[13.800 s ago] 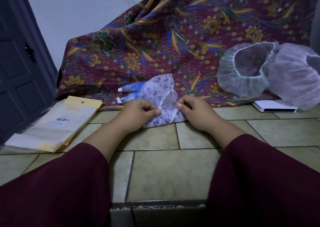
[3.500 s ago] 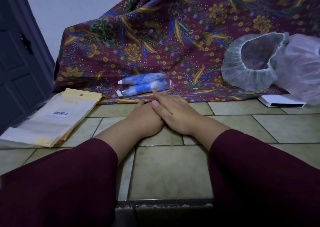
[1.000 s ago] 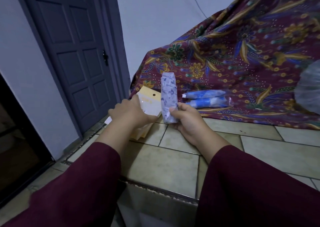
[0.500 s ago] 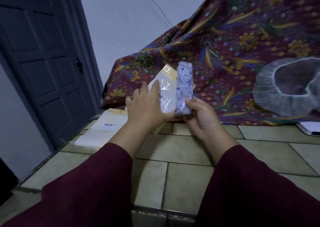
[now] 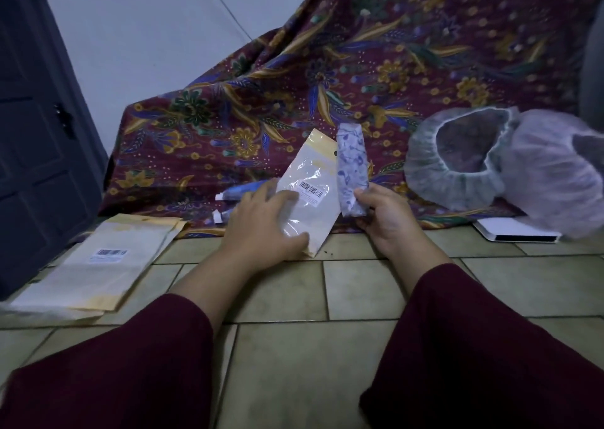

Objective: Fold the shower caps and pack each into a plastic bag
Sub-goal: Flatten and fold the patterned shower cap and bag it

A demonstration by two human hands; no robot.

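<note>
Fingers [image 5: 287, 196] hold barcoded bag [image 5: 312, 193] (digits unreadable).

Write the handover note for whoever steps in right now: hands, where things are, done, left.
Left hand: holds one plastic bag off the floor, barcode label facing you.
Right hand: grips the folded shower cap upright, beside the bag, not yet inside.
Stack of empty bags lies on the tiles at left. Two packed caps lie against the patterned cloth, partly behind the left hand. Two unfolded caps sit at right.
Done: this cap folded, bag picked.
Left: open the bag, slide the cap in, then fold and pack the remaining caps.
</note>
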